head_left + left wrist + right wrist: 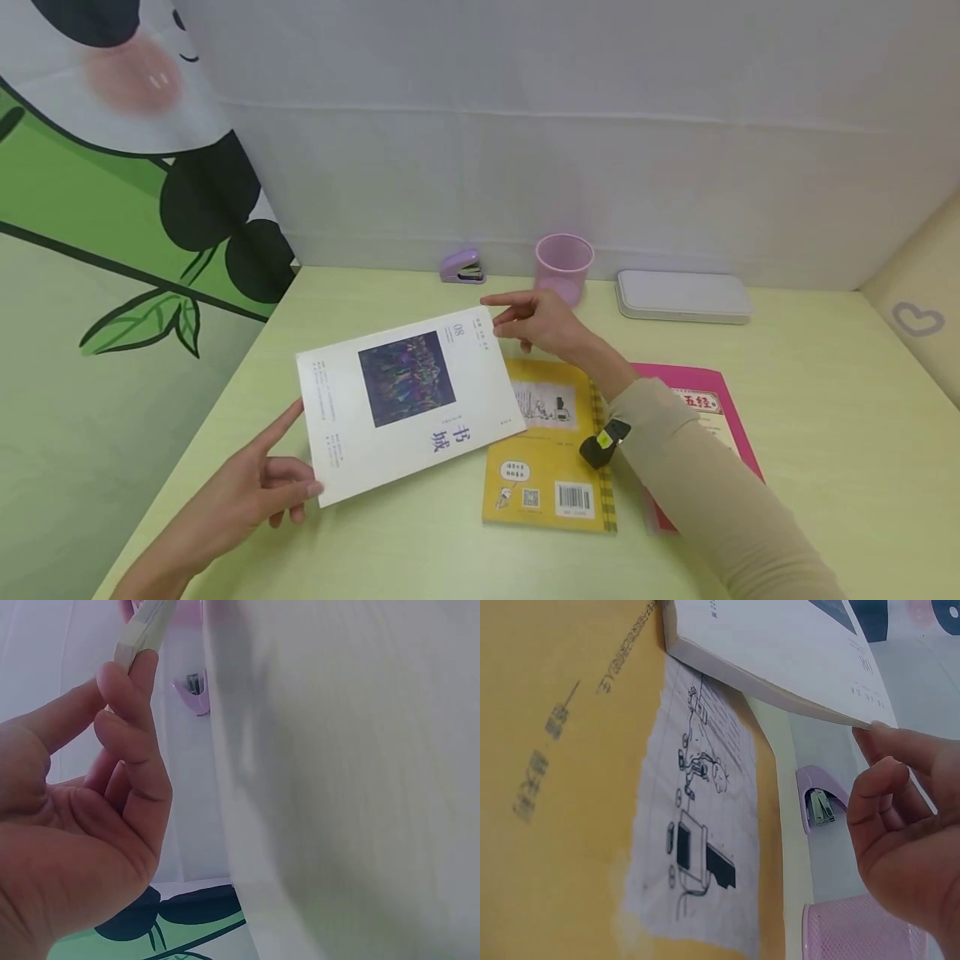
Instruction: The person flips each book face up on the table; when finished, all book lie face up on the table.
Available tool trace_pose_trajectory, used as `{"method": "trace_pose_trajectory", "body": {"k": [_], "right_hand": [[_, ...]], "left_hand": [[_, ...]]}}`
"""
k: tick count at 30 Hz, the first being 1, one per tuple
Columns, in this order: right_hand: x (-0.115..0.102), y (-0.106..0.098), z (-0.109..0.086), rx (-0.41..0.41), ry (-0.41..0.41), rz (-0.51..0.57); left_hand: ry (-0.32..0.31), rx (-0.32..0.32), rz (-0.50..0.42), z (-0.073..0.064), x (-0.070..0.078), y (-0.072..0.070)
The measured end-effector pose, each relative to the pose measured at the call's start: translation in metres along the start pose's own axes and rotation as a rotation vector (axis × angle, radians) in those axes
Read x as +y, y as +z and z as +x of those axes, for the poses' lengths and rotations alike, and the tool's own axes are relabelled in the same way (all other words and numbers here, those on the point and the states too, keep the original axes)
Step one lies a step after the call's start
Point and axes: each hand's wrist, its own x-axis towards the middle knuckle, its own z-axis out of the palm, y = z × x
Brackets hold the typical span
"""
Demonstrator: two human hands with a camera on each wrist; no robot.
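A white book [480, 392] with a dark square picture is held tilted above the table. At its lower left corner, my left hand [240, 492] pinches the edge between thumb and fingers; the left wrist view shows the book's edge [139, 637] in those fingertips. My right hand [551, 325] holds the top right corner, which the right wrist view shows at the fingertips [881, 735]. Beneath the white book's right side lies a yellow book [543, 467], partly covered. A pink-red book [708, 379] lies to its right, partly hidden by my right forearm.
Along the back of the table [840, 417] stand a purple stapler [461, 267], a pink mesh cup [564, 262] and a pale flat case [682, 296]. A white curtain [525, 150] hangs behind them. Panda artwork [150, 167] covers the left wall.
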Motion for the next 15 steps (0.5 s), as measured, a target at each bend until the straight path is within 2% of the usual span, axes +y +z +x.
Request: {"method": "trace_pose_trajectory", "body": {"k": [4,9,15], "right_hand": [[0.004,0.001,0.003,-0.001,0.035,-0.014],[0.009,0.002,0.006,0.002,0.09,-0.043],[0.011,0.0,0.01,-0.013,0.099,-0.037]], "left_hand": [[0.025,-0.031,-0.033,0.003,-0.002,0.001],[0.008,-0.059,-0.063,0.007,-0.004,0.002],[-0.034,-0.07,-0.077,0.013,-0.005,0.004]]}}
